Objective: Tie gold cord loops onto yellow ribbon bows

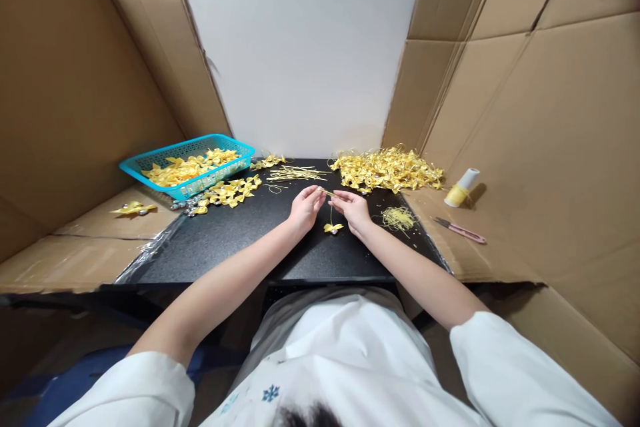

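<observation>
My left hand and right hand meet over the middle of the black bench, and the fingers of each are closed in a pinch on a thin yellow strand stretched between them. The fingertips are too small to tell just how they grip. Below the strand, between my wrists, a small yellow bow lies on the bench; a thread runs up from it, but I cannot tell if it is joined to the strand. The teal basket at far left holds more bows, its inner depth hidden by them, and the heap of bows at far right is a tangle I cannot count. By my right hand sits a tuft of thread clippings; on the cardboard beyond are a spool and pink snips, neither with legible marks. My shirt shows a blue snowflake print; teal lettering beside it is unreadable.
</observation>
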The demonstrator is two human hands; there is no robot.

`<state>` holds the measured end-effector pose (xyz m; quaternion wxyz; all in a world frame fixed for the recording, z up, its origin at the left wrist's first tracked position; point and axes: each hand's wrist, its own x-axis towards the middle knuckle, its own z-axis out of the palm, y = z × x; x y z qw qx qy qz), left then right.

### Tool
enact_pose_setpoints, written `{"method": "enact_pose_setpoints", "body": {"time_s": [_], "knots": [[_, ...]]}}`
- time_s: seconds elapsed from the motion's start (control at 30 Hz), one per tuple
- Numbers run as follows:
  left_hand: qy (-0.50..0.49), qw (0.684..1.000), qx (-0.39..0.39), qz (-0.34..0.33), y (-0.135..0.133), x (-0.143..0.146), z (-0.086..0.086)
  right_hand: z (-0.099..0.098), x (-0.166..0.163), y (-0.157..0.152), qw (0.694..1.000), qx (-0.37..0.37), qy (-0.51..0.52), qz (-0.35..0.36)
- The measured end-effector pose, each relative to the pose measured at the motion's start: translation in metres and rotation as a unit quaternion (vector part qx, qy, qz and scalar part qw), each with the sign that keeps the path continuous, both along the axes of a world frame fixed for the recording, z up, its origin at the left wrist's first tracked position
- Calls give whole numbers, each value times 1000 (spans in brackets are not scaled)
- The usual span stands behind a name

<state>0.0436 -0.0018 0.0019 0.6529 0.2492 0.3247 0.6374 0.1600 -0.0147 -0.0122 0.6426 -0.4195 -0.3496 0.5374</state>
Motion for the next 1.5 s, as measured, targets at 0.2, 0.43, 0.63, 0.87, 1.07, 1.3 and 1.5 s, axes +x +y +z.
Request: {"method": "enact_pose_setpoints", "body": {"time_s": [0.2, 0.43, 0.63, 0.87, 1.07, 1.3, 1.5], "knots": [[-8, 1000, -24, -10, -1, 0, 2, -5, 0, 3, 1000, 5, 3, 13], [20, 1000, 6, -15, -1, 0, -1, -5, 0, 2, 1000, 23, 2, 7], [189, 975, 113, -23, 1, 0, -8, -4, 1, 3, 999, 29, -17, 13], [287, 946, 143, -36, 4, -3, -15, 3, 1, 1, 1000, 4, -16, -10], [282, 951, 125, -4, 6, -4, -17, 3, 2, 1, 998, 33, -43, -35], [276, 946, 166, -39, 2, -2, -13, 0, 3, 3, 990, 89, -97, -49], [261, 946, 190, -42, -1, -2, -10, -2, 3, 5, 983, 116, -122, -75]]}}
